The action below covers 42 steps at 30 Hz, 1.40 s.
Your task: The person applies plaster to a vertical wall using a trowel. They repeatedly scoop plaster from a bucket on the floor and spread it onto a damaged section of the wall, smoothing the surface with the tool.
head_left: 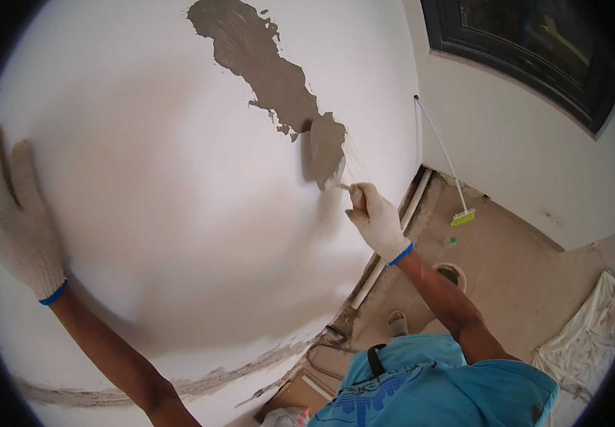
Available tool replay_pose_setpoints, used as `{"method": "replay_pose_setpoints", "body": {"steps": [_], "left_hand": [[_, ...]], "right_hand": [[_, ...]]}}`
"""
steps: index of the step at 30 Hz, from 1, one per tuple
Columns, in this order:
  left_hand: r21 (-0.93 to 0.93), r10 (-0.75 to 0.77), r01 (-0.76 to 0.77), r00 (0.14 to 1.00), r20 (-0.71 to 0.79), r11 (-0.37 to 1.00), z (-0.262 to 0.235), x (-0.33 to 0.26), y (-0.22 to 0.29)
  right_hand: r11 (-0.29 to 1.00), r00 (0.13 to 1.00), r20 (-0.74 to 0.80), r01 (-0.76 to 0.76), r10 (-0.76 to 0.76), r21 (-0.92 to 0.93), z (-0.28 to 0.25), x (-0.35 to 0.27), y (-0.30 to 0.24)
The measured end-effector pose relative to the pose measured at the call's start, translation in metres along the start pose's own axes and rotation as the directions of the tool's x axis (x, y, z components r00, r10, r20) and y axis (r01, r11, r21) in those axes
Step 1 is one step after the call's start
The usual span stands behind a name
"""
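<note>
Plaster (264, 64) runs as a grey streak down the white wall (165, 199). Our gloved left hand (12, 213) lies flat and open on the wall, holding nothing, well apart from it. Our right hand (375, 217) grips a trowel (327, 146) pressed on the streak's lower end, just above the hand. We judge spreading is underway; next calls for a steady, even stroke.

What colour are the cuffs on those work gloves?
Blue, on both white knit gloves; clearest in the head view at the left wrist.

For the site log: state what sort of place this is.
Likely a room under renovation: grey plaster patch on the white wall, spread with a trowel in the right hand, and a dust sheet on the floor.
</note>
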<state>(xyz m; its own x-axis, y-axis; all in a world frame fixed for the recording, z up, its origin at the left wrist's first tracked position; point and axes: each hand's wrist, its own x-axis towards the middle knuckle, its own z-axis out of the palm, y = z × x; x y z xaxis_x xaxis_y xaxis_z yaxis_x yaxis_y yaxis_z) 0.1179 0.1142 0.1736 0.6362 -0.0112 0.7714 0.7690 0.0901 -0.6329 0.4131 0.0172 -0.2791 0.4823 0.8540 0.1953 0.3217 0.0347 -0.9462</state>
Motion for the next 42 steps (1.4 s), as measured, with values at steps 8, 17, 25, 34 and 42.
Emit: {"method": "replay_pose_setpoints", "body": {"steps": [8,17,25,34,42], "left_hand": [[-0.083,0.015,-0.018,0.999,-0.029,0.996,-0.001,-0.003,0.004],[-0.02,0.101,-0.102,0.994,-0.042,0.995,0.001,0.005,-0.007],[-0.015,0.113,-0.113,0.994,-0.009,0.993,0.007,0.001,-0.015],[0.027,0.117,-0.116,0.993,-0.035,0.993,0.006,0.001,-0.013],[0.005,0.1,-0.1,0.995,-0.018,0.995,0.009,0.001,-0.015]], "right_hand": [[0.997,0.998,-0.017,0.065,-0.064,0.032,0.007,0.031,-0.039],[0.967,0.971,0.036,0.239,-0.237,-0.088,0.037,0.009,-0.007],[0.977,0.979,0.067,0.185,-0.192,0.101,0.019,0.0,-0.047],[0.974,0.99,0.117,0.057,-0.085,0.221,0.033,-0.007,-0.058],[0.977,0.993,0.089,0.058,-0.077,0.204,0.033,-0.018,-0.064]]}}
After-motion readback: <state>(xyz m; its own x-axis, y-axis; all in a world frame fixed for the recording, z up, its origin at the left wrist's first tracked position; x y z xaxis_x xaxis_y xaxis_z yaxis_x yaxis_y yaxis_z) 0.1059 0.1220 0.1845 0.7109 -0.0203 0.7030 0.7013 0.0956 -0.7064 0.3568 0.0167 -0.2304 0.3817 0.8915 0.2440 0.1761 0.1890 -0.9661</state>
